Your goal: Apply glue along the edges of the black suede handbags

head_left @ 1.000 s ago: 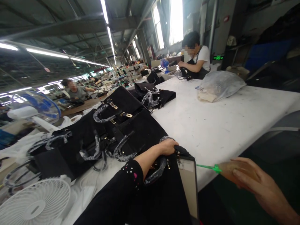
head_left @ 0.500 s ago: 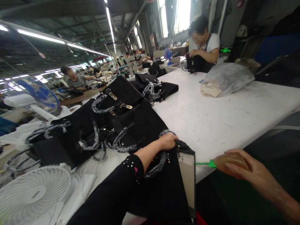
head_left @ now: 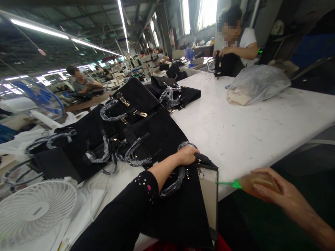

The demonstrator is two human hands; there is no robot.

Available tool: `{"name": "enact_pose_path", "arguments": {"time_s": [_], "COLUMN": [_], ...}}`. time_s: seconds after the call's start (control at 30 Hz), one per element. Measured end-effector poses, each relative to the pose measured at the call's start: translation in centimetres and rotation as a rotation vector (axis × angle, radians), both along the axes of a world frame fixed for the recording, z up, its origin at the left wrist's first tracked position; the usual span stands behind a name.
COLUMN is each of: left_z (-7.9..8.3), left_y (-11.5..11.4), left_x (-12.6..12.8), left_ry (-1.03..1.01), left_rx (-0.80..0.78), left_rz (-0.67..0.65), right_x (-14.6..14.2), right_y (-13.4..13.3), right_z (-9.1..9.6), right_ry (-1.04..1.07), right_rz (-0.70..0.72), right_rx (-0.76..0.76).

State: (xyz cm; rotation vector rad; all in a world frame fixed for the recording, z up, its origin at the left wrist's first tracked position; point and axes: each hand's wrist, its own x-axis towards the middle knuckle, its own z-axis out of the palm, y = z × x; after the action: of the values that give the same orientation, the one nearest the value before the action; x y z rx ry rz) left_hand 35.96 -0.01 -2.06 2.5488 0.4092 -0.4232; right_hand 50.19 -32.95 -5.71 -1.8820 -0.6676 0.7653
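Both hands are closed in the head view: the left hand (head_left: 187, 155) grips the top of a black bag (head_left: 178, 216), beside a plastic-wrapped handle (head_left: 174, 184), and the right hand (head_left: 284, 191) wraps its fingers round an amber bottle (head_left: 250, 183). Held sideways, the bottle points its green nozzle (head_left: 235, 183) at the bag; the thin tip meets the edge of the beige panel (head_left: 209, 195) to the eye, but whether it touches cannot be told. The bag is at the near edge of the white table (head_left: 240, 132), panel side toward the bottle. More black bags (head_left: 162, 132) with wrapped handles are heaped beyond and to the left. A white fan (head_left: 39, 209) is at lower left. Farther along the table are a clear plastic sack (head_left: 261, 83) and a co-worker (head_left: 235, 45) holding a dark item (head_left: 225, 64).
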Motion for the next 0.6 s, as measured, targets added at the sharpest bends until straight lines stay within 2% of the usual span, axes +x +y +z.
{"name": "enact_pose_path", "arguments": {"time_s": [0.07,0.2,0.37,0.5,0.6], "left_z": [-0.1,0.0,0.2,0.0,-0.3], "left_y": [0.1,0.0,-0.1,0.0,0.2], "left_x": [0.0,0.0,0.0,0.0,0.0], "left_ry": [-0.007,-0.013,-0.024,-0.033,-0.038], "left_rx": [-0.011,-0.024,-0.03,-0.035,-0.045], "left_rz": [-0.001,-0.001,-0.005,0.001,0.002], "right_x": [-0.2,-1.1,-3.3,-4.0,-4.0], "right_y": [-0.5,-0.7,0.0,0.0,-0.5], "right_z": [-0.2,-0.4,1.3,2.4,2.4], "right_ry": [0.0,-0.057,0.013,-0.03,0.031], "right_rz": [0.056,-0.096,-0.082,-0.165,-0.086], "right_rx": [0.017,0.021,0.044,0.051,0.029]}}
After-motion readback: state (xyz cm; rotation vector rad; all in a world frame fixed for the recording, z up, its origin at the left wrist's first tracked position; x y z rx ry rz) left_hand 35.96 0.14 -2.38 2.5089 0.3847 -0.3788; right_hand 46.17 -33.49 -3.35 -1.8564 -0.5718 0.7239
